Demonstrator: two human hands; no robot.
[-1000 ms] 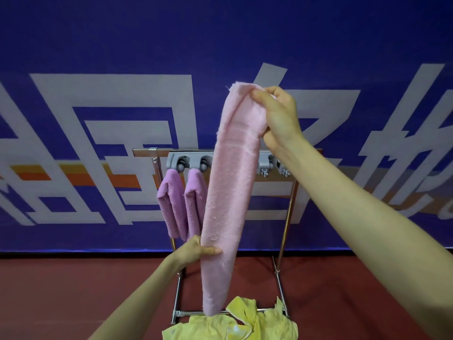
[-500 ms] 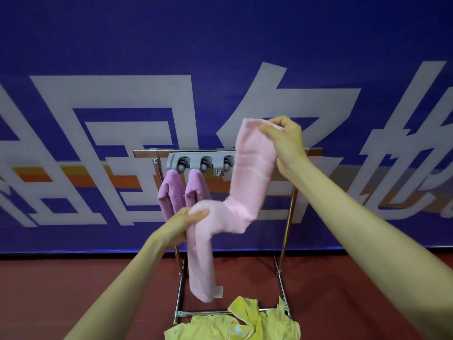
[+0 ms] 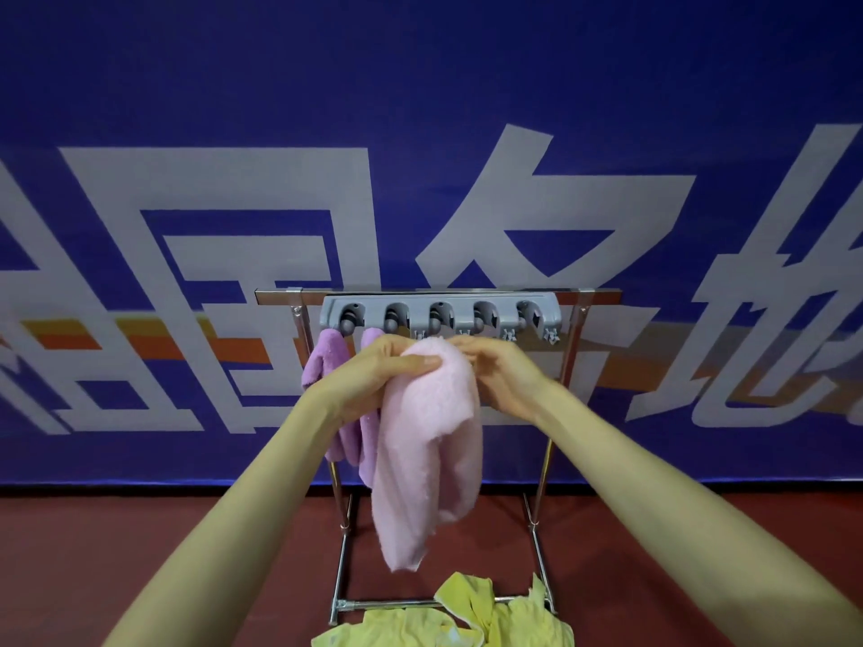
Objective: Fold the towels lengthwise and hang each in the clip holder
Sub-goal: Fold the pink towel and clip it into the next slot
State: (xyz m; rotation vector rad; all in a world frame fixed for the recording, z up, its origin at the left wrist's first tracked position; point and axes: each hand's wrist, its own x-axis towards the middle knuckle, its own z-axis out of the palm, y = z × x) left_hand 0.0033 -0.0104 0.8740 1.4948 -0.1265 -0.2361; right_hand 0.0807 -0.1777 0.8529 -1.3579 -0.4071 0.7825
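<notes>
Rack (image 3: 280,297) with purple towels (image 3: 327,366), yellow pile (image 3: 513,621) below

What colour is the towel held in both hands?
Pale pink; the towel shows best in the head view.

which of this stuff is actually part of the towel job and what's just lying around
Job:
pink towel, gripped by left hand and right hand
clip holder on its rack
purple towels, already hung
yellow cloths, likely next

Just there:
blue banner
red floor
</notes>
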